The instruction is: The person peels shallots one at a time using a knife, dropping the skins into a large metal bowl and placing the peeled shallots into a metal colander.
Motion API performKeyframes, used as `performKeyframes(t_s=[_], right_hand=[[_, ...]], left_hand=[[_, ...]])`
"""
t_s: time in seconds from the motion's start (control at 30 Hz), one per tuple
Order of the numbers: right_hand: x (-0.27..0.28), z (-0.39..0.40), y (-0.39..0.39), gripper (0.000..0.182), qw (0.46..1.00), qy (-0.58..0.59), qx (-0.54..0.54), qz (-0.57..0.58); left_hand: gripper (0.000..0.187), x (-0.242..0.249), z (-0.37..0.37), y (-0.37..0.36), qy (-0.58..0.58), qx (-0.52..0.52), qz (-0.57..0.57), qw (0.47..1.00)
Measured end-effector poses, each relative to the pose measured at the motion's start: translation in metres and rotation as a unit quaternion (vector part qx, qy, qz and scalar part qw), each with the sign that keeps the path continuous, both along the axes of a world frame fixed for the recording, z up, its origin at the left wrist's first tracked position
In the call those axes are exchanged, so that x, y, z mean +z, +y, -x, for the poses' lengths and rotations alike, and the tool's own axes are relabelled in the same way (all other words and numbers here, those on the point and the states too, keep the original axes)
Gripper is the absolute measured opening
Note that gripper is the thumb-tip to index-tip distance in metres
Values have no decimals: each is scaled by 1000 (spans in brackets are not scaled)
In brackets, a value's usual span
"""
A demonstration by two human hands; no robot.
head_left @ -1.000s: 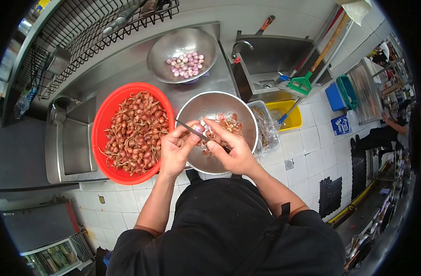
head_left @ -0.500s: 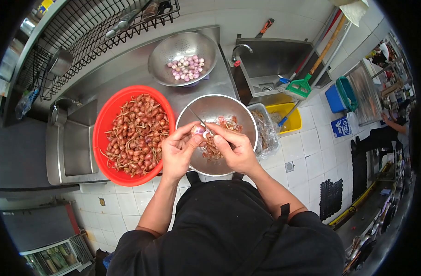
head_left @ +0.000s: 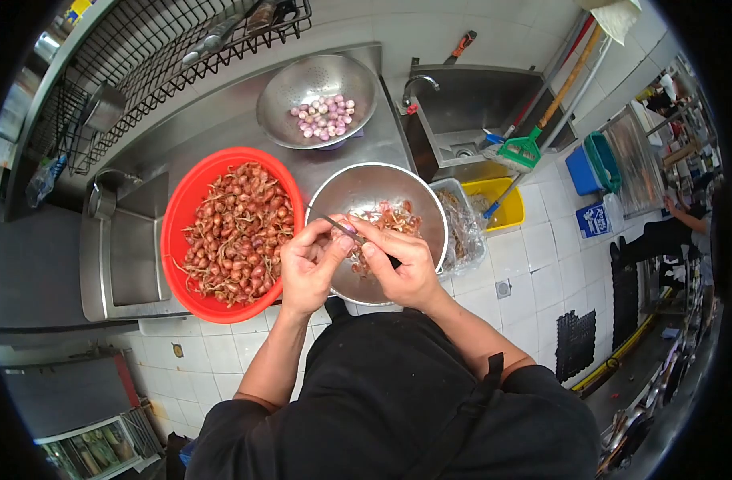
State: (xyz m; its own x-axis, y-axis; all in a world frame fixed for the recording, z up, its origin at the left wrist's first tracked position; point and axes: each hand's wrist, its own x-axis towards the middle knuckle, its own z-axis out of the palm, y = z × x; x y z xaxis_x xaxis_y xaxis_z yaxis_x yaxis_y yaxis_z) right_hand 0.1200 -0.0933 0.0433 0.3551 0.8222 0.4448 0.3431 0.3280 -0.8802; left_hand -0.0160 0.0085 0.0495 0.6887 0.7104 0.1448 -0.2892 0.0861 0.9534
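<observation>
Over a steel bowl [head_left: 430, 200] with reddish peelings [head_left: 396, 218], my two hands meet. My left hand [head_left: 308, 268] pinches a shallot [head_left: 343, 229], partly hidden by the fingers. A small knife [head_left: 334, 223] is gripped in my right hand [head_left: 406, 262], its blade lying across the shallot and pointing up and left. At the left, a red tub [head_left: 175, 244] holds a heap of unpeeled shallots [head_left: 242, 232]. Behind the bowl, a perforated steel colander [head_left: 318, 76] contains peeled pale purple shallots [head_left: 324, 118].
A sink [head_left: 138, 264] lies left of the tub, another [head_left: 478, 108] at the back right. Right of the bowl are a plastic-lined container [head_left: 470, 240] and a yellow bin [head_left: 510, 210]. A green broom [head_left: 522, 152] leans nearby. Another person [head_left: 662, 240] is at far right.
The knife blade has turned flatter and leftward over the shallot. The fingers of my right hand have shifted round it, and fewer peelings show under my hands.
</observation>
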Motion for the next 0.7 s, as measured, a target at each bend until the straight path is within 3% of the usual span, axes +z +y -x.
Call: performKeyframes(t_s=[0.17,0.23,0.27,0.33,0.43,0.5,0.63,0.7], right_hand=[[-5,3,5,34,997,69,-2,-20],[-7,-1,3,34,980,188,8,64],[-5,-4,1,34,980,188,8,64],[2,-11,-3,34,949,276,81,128],[-2,-13,-1,34,940,306,60,141],[0,-10,-1,34,945,291,40,142],[11,-3,-1,33,953,274,37,121],[4,-5,-1,34,951,280,30,128]], left_hand=[[31,-8,0,3,3,-2,15,1000],[32,-9,0,3,11,-11,16,1000],[33,-8,-2,2,9,-10,35,999],[35,-10,-1,3,9,-7,54,998],[39,-16,1,10,-22,-62,106,992],[42,-15,1,14,-64,-108,212,969],[43,-21,1,18,-90,-125,229,961],[42,-27,1,18,-81,-116,175,974]])
